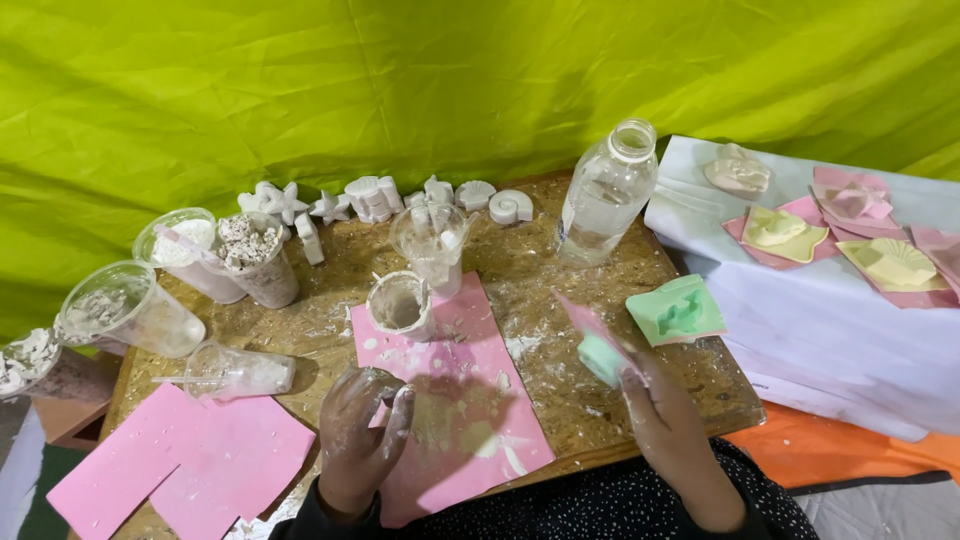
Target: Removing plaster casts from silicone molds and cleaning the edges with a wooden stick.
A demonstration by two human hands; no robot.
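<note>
Presently your left hand [362, 432], plaster-smeared, rests with fingers loosely curled and empty on the pink mat [470, 400] below the plaster-caked cup [400, 305], while your right hand [665, 420] grips a pink scraper [592, 320] and a green mould [598, 358].

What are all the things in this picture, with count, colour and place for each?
small cup: one, plaster-coated, on the pink mat
pink mat: one, table centre
pink sheets: two, front left
plastic cups: several, clear, left side
plaster shapes: a white row at the table back
bottle: one, clear, open, back right
green mould: one, right of the mat
moulds: yellow and pink, on white cloth, right
left hand: plaster-smeared, empty
right hand: holds a pink stick
</note>
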